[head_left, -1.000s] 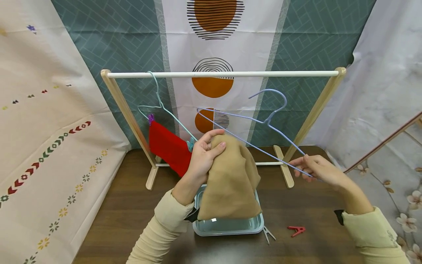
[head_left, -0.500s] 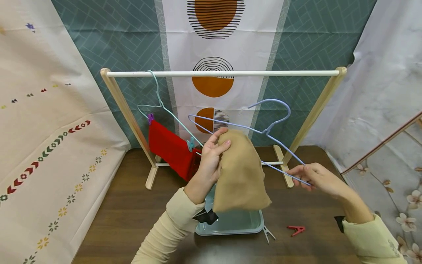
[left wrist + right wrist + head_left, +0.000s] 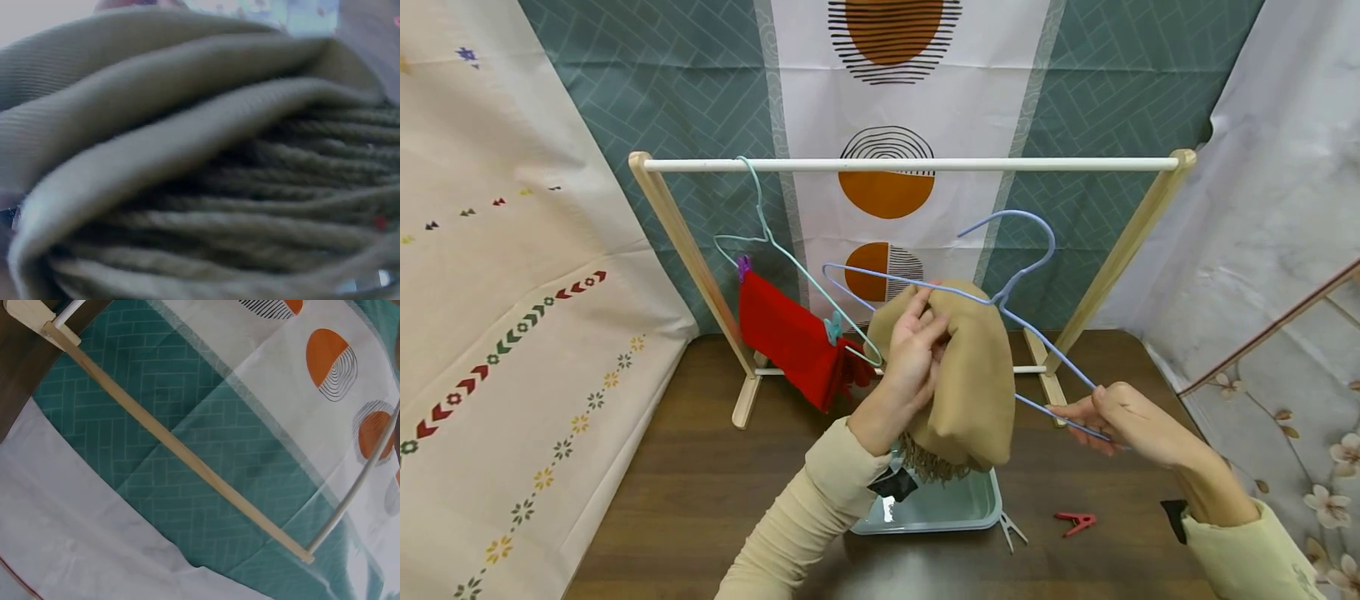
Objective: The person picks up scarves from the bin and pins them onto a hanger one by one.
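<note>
My left hand (image 3: 917, 354) holds a folded tan scarf (image 3: 977, 375), its fingers against the folds near the top. Dark fringe hangs below the scarf, and twisted strands fill the left wrist view beside its folds (image 3: 156, 131). With its fingertips my right hand (image 3: 1138, 423) pinches one end of a lavender wire hanger (image 3: 1003, 295). The hanger's upper arm crosses in front of the scarf's top, while its lower bar runs behind the cloth and comes out on the right. The right wrist view shows neither hand nor hanger.
A wooden rack with a white rail (image 3: 910, 165) stands behind. On its left hangs a teal hanger (image 3: 767, 237) with a red cloth (image 3: 786, 337) clipped by clothespins. Below are a pale tub (image 3: 925, 527), a grey clothespin (image 3: 1011, 531) and a red clothespin (image 3: 1076, 522).
My left hand has moved right and slightly down with the scarf, which now lies behind the hanger's upper arm and shows its fringe. The hanger's gripped end has dropped a little.
</note>
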Motion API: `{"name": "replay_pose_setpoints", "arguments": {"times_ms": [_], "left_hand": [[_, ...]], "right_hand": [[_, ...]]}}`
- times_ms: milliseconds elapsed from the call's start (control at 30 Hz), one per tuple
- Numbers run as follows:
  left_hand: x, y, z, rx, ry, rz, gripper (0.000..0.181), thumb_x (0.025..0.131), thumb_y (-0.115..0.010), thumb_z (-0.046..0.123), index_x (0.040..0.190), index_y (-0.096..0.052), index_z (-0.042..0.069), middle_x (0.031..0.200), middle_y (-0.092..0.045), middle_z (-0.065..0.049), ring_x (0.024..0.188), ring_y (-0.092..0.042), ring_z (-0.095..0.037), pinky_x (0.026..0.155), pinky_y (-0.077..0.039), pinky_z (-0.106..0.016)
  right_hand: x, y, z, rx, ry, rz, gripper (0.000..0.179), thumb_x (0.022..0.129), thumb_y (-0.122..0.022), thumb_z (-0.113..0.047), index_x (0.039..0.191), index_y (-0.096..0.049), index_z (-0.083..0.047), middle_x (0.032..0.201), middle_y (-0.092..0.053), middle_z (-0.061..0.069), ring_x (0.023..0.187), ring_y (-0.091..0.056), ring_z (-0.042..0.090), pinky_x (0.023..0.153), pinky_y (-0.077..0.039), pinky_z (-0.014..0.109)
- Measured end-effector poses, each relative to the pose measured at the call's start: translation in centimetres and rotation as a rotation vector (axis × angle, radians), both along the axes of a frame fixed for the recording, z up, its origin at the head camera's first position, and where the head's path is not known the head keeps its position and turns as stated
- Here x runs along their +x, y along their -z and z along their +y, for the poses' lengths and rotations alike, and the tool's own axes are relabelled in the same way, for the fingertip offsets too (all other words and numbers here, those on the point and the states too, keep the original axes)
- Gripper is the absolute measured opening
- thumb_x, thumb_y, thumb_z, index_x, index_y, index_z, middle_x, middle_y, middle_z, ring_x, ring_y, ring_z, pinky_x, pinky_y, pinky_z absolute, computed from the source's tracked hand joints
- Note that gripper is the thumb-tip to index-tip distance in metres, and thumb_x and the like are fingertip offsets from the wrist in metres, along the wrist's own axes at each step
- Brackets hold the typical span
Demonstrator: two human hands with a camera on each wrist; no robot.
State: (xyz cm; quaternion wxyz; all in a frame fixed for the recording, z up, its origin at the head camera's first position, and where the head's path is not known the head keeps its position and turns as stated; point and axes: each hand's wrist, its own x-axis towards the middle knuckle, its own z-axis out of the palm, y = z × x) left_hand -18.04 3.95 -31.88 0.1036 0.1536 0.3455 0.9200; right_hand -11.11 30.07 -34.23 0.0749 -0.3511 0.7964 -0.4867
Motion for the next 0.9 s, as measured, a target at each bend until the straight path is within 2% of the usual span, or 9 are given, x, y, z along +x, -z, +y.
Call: {"name": "replay_pose_setpoints", "arguments": {"times_ms": [200,267,367,467,567,633,733,800,900], "left_hand": [[-0.2,0.7,0.2,-0.101,0.158,0.209,0.086,0.076,-0.031,-0.023,0.145,0.008,0.01,0.151,-0.001,-0.01,0.135,-0.017,-0.022,0.084,-0.04,-0.017],[-0.4,0.9,0.2,-0.145,0.173,0.293,0.096,0.072,-0.033,-0.028,0.144,0.015,0.015,0.151,0.007,-0.008,0.136,-0.011,-0.025,0.088,-0.039,-0.02],[-0.5,1.2,0.3,-0.212,0.146,0.385,0.104,0.072,-0.041,-0.031,0.145,0.014,0.019,0.151,0.009,-0.007,0.135,-0.014,-0.026,0.097,-0.037,-0.034],[-0.5,1.3,0.6,-0.352,0.064,0.451,0.102,0.073,-0.054,-0.026,0.147,-0.002,0.019,0.149,0.019,0.0,0.131,-0.027,-0.023,0.092,-0.042,-0.039],[-0.5,1.5,0.8,-0.541,-0.049,0.536,0.089,0.072,-0.067,-0.014,0.145,-0.023,0.014,0.147,0.024,0.007,0.125,-0.038,-0.021,0.084,-0.048,-0.032],[-0.7,1.8,0.9,-0.649,-0.109,0.601,0.079,0.074,-0.07,-0.007,0.141,-0.033,0.01,0.147,0.022,0.005,0.125,-0.037,-0.021,0.082,-0.048,-0.027],[-0.8,2.0,1.0,-0.785,-0.193,0.718,0.058,0.076,-0.07,-0.001,0.129,-0.049,0.001,0.151,0.002,-0.006,0.123,-0.04,-0.02,0.081,-0.047,-0.02],[-0.9,2.1,1.1,-0.925,-0.291,0.855,0.037,0.077,-0.07,0.004,0.113,-0.063,0.002,0.147,-0.022,-0.012,0.123,-0.041,-0.018,0.086,-0.043,-0.018],[-0.9,2.1,1.1,-1.15,-0.474,1.105,0.013,0.081,-0.068,0.013,0.092,-0.072,0.009,0.126,-0.053,-0.01,0.112,-0.05,-0.016,0.092,-0.038,-0.017]], "right_hand": [[0.3,0.1,0.0,-0.048,0.015,0.056,0.052,0.102,-0.014,-0.014,0.115,-0.064,-0.012,0.067,-0.057,0.005,0.039,-0.041,0.013,0.033,-0.029,0.019],[0.3,0.1,-0.1,-0.06,0.014,0.049,0.052,0.102,-0.014,-0.013,0.115,-0.064,-0.011,0.066,-0.057,0.007,0.039,-0.041,0.014,0.033,-0.029,0.019],[0.3,0.0,-0.3,-0.051,0.026,0.028,0.052,0.102,-0.013,-0.014,0.115,-0.064,-0.008,0.066,-0.056,0.007,0.039,-0.04,0.013,0.032,-0.028,0.019],[0.3,-0.1,-0.5,-0.052,0.035,0.011,0.052,0.102,-0.014,-0.015,0.114,-0.064,-0.006,0.065,-0.056,0.006,0.039,-0.041,0.012,0.032,-0.029,0.02],[0.3,-0.1,-0.9,-0.068,0.036,0.012,0.052,0.102,-0.015,-0.013,0.114,-0.064,-0.004,0.065,-0.056,0.006,0.04,-0.041,0.012,0.032,-0.029,0.021],[0.3,-0.1,-1.1,-0.073,0.05,0.005,0.051,0.102,-0.016,-0.013,0.112,-0.065,-0.006,0.065,-0.056,0.007,0.039,-0.041,0.012,0.032,-0.029,0.022],[0.2,0.0,-1.3,-0.072,0.062,-0.003,0.05,0.101,-0.016,-0.011,0.113,-0.064,-0.004,0.064,-0.054,0.008,0.039,-0.04,0.013,0.032,-0.028,0.021],[0.1,0.0,-1.5,-0.069,0.072,-0.017,0.05,0.101,-0.016,-0.01,0.112,-0.064,-0.002,0.064,-0.054,0.008,0.039,-0.04,0.014,0.032,-0.028,0.021],[0.0,0.1,-1.6,-0.079,0.076,-0.034,0.05,0.101,-0.016,-0.009,0.111,-0.065,-0.003,0.064,-0.054,0.009,0.039,-0.04,0.015,0.032,-0.028,0.022]]}}
